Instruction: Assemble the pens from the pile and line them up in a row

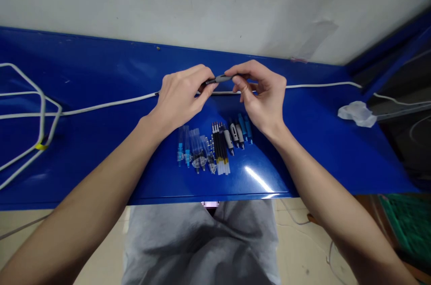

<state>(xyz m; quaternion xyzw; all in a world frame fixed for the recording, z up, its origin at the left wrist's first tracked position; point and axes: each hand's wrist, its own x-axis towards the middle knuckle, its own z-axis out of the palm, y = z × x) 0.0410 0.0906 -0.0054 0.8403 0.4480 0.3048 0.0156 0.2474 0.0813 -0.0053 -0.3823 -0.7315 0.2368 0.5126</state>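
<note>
Between my two hands is a pen (222, 78) with a grey grip, held lengthwise above the blue table. My left hand (184, 89) pinches its dark left end, and the fingers of my right hand (261, 89) close round its right end. Below the hands lie pen parts in a row: clear barrels (195, 143) with blue or dark ends, dark ink refills (220, 150) with pale ends, grey-and-black grip sections (234, 133) and blue grip sections (245, 127). Parts of the pen are hidden by my fingers.
A white cable (111, 104) runs across the blue table (101, 150) behind my hands and coils at the left, tied with a yellow band (41, 146). Crumpled clear plastic (357, 113) lies at the right. A pale wall (168, 2) stands behind. Something green (409, 222) is low at the right.
</note>
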